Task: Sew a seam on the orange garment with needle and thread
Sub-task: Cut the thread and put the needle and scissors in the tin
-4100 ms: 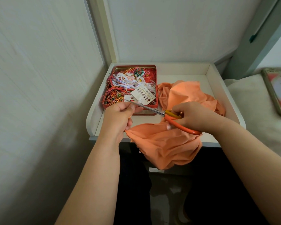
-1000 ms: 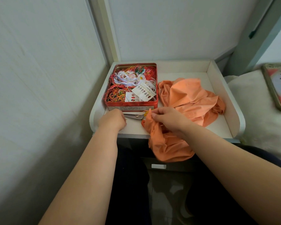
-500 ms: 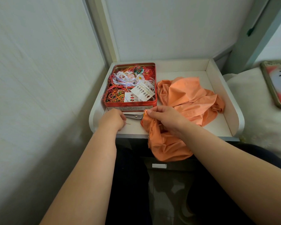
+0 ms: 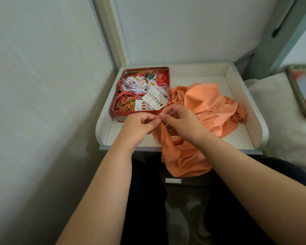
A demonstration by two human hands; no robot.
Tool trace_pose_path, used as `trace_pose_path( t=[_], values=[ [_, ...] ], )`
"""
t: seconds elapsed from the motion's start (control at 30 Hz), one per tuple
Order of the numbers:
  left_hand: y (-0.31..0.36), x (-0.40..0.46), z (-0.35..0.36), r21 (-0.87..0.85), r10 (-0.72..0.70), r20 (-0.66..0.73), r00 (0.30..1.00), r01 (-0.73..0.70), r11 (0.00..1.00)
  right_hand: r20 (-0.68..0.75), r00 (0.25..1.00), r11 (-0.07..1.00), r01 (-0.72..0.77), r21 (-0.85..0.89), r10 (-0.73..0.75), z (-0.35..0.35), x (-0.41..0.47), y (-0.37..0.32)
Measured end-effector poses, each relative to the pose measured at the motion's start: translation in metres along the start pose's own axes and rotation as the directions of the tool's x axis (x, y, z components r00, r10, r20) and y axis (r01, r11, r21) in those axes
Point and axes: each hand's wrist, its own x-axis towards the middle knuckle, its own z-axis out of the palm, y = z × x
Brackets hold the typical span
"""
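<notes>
The garment (image 4: 208, 106), orange and crumpled, lies on the tray's right half and spills over its front edge. An orange thread (image 4: 167, 107) loops above its raised fold; no needle discernible.

Print on the needle cards (image 4: 155, 100) is too small to read.

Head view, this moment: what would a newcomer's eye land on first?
The orange garment, crumpled at the right of the white tray and spilling over its front edge. Next, the left hand and right hand meeting fingertip to fingertip at its edge, pinching orange thread. Behind them sits a red tin full of tangled coloured threads.
</notes>
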Motion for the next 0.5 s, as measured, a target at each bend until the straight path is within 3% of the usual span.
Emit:
trace_pose_path(
  t=[0.17, 0.5],
  values=[
    [0.0025, 0.0008, 0.0014, -0.081, -0.008, 0.042, 0.999, 0.011, 0.997, -0.043, 0.999, 0.987, -0.015, 0.161, 0.023, -0.0023, 0.0005, -0.0031],
    [0.0037, 0.0011, 0.0037, -0.161, -0.016, 0.032, 0.999, 0.02, 0.987, -0.028, 0.999, 0.982, -0.036, 0.183, 0.042, -0.0028, -0.001, -0.0096]
  ],
)
